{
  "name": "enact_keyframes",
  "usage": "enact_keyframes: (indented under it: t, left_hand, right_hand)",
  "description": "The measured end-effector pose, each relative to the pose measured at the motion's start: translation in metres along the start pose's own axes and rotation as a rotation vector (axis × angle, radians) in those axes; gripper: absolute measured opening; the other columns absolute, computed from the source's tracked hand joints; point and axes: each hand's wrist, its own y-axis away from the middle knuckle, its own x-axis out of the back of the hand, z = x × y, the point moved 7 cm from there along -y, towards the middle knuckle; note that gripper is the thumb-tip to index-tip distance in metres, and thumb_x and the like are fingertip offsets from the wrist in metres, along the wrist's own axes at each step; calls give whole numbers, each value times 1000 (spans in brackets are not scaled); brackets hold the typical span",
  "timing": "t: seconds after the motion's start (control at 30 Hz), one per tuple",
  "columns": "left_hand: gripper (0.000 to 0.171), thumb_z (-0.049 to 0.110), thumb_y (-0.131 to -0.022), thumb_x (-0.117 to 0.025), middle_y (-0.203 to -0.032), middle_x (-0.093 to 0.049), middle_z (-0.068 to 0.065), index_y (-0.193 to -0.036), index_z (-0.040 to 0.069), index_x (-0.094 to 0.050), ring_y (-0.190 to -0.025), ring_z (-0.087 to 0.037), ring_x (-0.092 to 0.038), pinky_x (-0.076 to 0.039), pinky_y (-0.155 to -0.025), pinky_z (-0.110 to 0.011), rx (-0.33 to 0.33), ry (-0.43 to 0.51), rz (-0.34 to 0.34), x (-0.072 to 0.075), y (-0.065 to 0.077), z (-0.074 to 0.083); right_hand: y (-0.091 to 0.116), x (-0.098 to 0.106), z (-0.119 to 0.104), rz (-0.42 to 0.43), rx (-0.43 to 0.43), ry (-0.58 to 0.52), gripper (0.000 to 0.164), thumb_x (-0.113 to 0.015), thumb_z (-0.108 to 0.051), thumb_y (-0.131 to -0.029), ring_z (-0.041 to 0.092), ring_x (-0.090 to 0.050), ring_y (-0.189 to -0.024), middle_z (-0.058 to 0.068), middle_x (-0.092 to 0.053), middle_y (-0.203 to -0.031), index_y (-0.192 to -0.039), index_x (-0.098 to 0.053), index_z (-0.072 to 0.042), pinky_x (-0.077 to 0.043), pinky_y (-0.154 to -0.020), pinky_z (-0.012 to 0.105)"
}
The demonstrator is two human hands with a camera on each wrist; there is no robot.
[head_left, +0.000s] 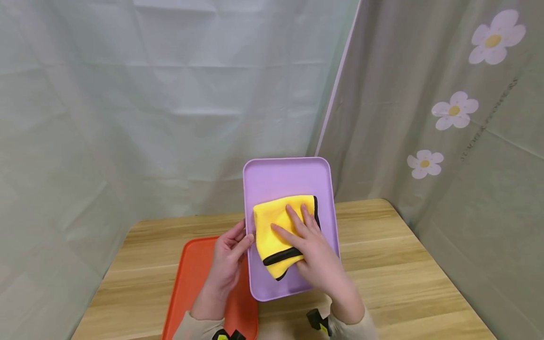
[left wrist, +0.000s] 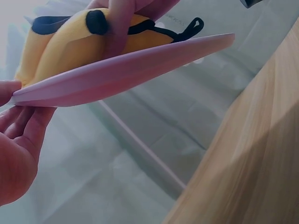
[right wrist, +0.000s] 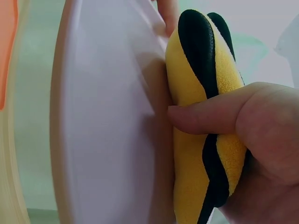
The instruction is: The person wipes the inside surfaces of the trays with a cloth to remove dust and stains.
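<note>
A purple tray (head_left: 284, 174) is held up, tilted, above the table. My left hand (head_left: 227, 257) pinches its left rim, thumb on the upper side and fingers underneath, as the left wrist view shows. On the tray lies a folded yellow cloth (head_left: 272, 217) with black edging. My right hand (head_left: 316, 257) grips this cloth against the tray, its fingers spread over the top. In the right wrist view the thumb (right wrist: 205, 116) lies across the side of the folded cloth (right wrist: 187, 158), close to the tray's surface (right wrist: 107, 116).
An orange-red tray (head_left: 195, 269) lies on the wooden table (head_left: 382, 264), partly beneath my left arm and the purple tray. Pale curtains (head_left: 191, 104) hang behind the table, with white flowers (head_left: 454, 111) on the right one.
</note>
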Motion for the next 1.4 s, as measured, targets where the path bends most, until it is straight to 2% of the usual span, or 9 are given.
enact_keyframes:
  t: [0.07, 0.13, 0.3, 0.4, 0.53, 0.77, 1.07, 1.2, 1.4]
  left_hand:
    - [49, -13, -102, -57, -123, -78, -5, -150, -14, -51, -105, -15, -76, -63, -86, -32, -3, 2, 8, 1, 0, 2]
    - [48, -14, -101, -57, -121, -78, -5, -149, -12, -54, -103, -15, -76, -64, -84, -31, -13, 11, 15, 1, 0, 4]
    - [49, -16, -101, -56, -119, -79, -5, -143, 4, -67, -103, -14, -76, -63, -82, -29, -34, 47, 10, 2, -1, 7]
    - [50, -17, -100, -55, -118, -79, -5, -140, 9, -71, -103, -14, -76, -63, -82, -28, -36, 66, 9, 2, -1, 7]
    - [49, -17, -100, -55, -118, -79, -5, -141, 7, -70, -103, -14, -76, -63, -82, -28, -29, 75, 8, 2, -1, 6]
    - [48, -16, -100, -57, -118, -79, -5, -144, 0, -65, -102, -15, -76, -63, -82, -29, -11, 48, 14, 2, -1, 5]
    - [48, -16, -100, -57, -117, -79, -5, -143, 4, -68, -102, -14, -76, -63, -82, -28, -3, 56, 38, 4, 2, 7]
    - [48, -16, -100, -57, -116, -79, -5, -142, 4, -68, -101, -13, -76, -63, -82, -28, -2, 63, 49, 4, 2, 7]
    - [49, -15, -101, -57, -119, -79, -5, -149, -3, -60, -103, -15, -77, -63, -85, -31, 4, 37, 60, 5, 2, 6]
  right_hand:
    - [0, 2, 3, 8, -6, -3, 106, -59, 24, -68, 39, -7, -163, 5, -23, -176, -157, -57, -34, -15, -127, 67]
    - [1, 6, 7, 20, -15, -9, 106, -58, 25, -69, 39, -7, -163, 4, -23, -176, -156, -58, -34, -15, -127, 67]
    - [5, 14, 17, 51, -40, -38, 98, -54, 25, -73, 39, -10, -163, 4, -26, -175, -153, -62, -32, -16, -125, 70]
    - [7, 17, 22, 59, -48, -47, 95, -52, 25, -75, 40, -11, -163, 5, -28, -174, -152, -63, -30, -15, -126, 68]
    - [7, 19, 24, 56, -46, -50, 94, -51, 25, -76, 40, -11, -163, 6, -28, -174, -152, -63, -29, -13, -128, 66]
    - [8, 21, 24, 55, -49, -40, 94, -51, 24, -77, 41, -12, -162, 6, -29, -174, -153, -63, -30, -15, -127, 66]
    - [5, 15, 15, 25, -63, -9, 90, -59, 22, -80, 40, -11, -162, 6, -28, -174, -154, -61, -30, -19, -125, 67]
    - [4, 11, 9, 14, -49, -4, 91, -60, 21, -80, 41, -11, -162, 6, -29, -173, -155, -60, -30, -21, -124, 67]
    - [2, 1, -2, -21, -5, 15, 97, -61, 22, -76, 43, -12, -161, 8, -26, -174, -158, -56, -31, -19, -126, 66]
